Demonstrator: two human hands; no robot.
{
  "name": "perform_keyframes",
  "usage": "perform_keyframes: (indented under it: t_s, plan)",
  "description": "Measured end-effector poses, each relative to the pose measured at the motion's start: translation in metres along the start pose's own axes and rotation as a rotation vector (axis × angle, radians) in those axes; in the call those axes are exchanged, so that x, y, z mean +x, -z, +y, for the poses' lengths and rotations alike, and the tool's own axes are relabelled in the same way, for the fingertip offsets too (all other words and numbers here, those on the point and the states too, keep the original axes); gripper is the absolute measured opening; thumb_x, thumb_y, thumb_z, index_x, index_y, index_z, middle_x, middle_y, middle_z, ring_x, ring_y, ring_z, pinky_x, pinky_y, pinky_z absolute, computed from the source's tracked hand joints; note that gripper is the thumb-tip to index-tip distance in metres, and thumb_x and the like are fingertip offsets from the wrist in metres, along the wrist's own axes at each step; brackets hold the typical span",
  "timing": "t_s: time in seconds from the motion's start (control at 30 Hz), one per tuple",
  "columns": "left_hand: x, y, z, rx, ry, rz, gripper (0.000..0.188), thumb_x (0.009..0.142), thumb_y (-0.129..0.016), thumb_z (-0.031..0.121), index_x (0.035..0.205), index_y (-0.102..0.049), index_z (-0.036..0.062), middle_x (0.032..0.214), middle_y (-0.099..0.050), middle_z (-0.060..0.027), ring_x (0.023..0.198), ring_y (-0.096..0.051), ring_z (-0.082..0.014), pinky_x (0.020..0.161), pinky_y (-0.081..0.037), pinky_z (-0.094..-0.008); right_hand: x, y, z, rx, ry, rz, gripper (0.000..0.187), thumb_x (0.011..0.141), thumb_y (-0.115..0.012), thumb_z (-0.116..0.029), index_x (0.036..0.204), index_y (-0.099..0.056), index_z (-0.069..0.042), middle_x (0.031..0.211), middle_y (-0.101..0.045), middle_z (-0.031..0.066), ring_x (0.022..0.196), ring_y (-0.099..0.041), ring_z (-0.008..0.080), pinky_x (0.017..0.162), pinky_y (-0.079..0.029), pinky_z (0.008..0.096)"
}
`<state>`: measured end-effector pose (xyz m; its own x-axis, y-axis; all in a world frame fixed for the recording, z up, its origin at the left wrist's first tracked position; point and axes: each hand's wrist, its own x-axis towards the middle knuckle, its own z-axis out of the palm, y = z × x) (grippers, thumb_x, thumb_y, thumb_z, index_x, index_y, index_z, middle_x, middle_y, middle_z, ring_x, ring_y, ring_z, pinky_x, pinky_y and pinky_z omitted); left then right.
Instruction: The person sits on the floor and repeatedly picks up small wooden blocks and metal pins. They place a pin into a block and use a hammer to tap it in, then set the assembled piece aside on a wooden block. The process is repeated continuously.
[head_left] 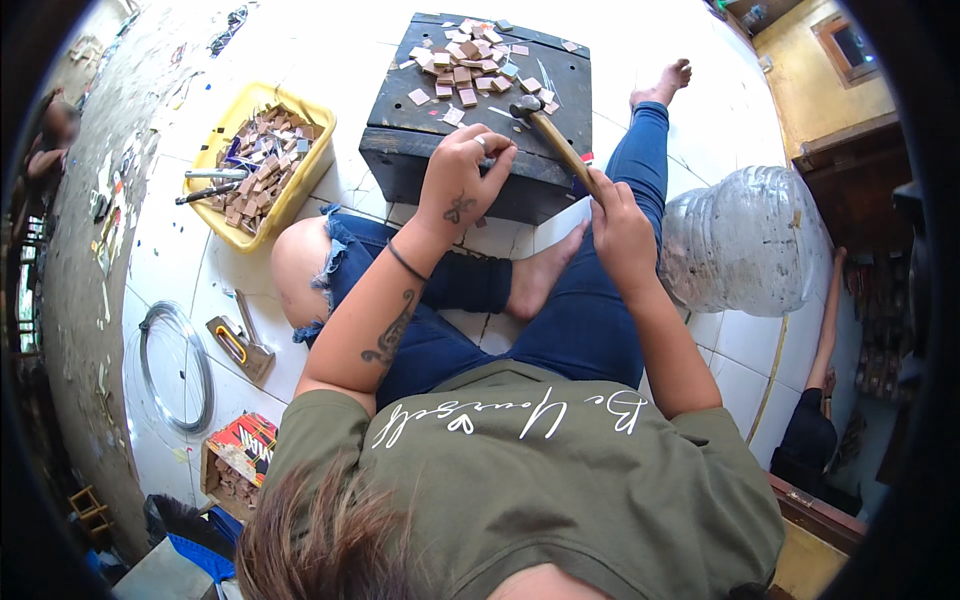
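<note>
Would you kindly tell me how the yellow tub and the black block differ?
The tub is yellow; the block is black. The tub is open and holds brownish pieces inside, while the block bears pieces on top. The tub's corners are rounded, the block's sharp. Both stand on the tiled floor.

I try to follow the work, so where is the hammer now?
In the head view, the hammer is above and right of centre, gripped in the right hand, its head over the black block beside the pile of small square pieces.

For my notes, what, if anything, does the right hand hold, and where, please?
The right hand grips a grey-headed hammer near its wooden handle's end.
</note>
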<state>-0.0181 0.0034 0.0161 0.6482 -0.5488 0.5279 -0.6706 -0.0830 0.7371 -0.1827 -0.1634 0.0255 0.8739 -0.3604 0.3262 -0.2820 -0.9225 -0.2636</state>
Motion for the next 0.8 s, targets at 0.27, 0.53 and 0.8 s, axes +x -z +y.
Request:
perform_keyframes:
  t_s: [0.27, 0.53, 0.8]
  plan:
    - [-0.006, 0.013, 0.036, 0.313, -0.217, -0.069, 0.01, 0.081, -0.07, 0.011, 0.087, -0.071, 0.0037, 0.082, -0.065, -0.0083, 0.082, -0.063, -0.0273, 0.08, -0.047, -0.0389, 0.044, 0.016, -0.035, 0.711, 0.095, -0.007, 0.032, 0.085, -0.072, -0.025, 0.108, -0.069, -0.003, 0.094, -0.067, 0.0122, 0.077, -0.064, 0.0227, 0.068, -0.051, 0.0344]
    - [-0.004, 0.009, 0.038, 0.339, -0.277, 0.109, 0.008, 0.085, -0.067, 0.013, 0.087, -0.065, 0.0055, 0.082, -0.065, -0.0073, 0.08, -0.062, -0.0256, 0.077, -0.046, -0.0395, 0.054, 0.01, -0.063, 1.191, -0.124, -0.008, 0.02, 0.089, -0.072, -0.018, 0.097, -0.073, 0.001, 0.08, -0.071, 0.0051, 0.073, -0.063, 0.0074, 0.067, -0.05, 0.0208]
    - [-0.004, 0.008, 0.027, 0.24, -0.311, 0.056, 0.005, 0.088, -0.065, 0.008, 0.087, -0.064, 0.0033, 0.08, -0.066, -0.0114, 0.077, -0.064, -0.0298, 0.076, -0.049, -0.039, 0.057, 0.029, -0.056, 1.349, -0.305, -0.216, 0.021, 0.093, -0.07, -0.02, 0.095, -0.073, 0.0, 0.08, -0.071, 0.005, 0.072, -0.063, 0.0064, 0.061, -0.047, 0.0194]
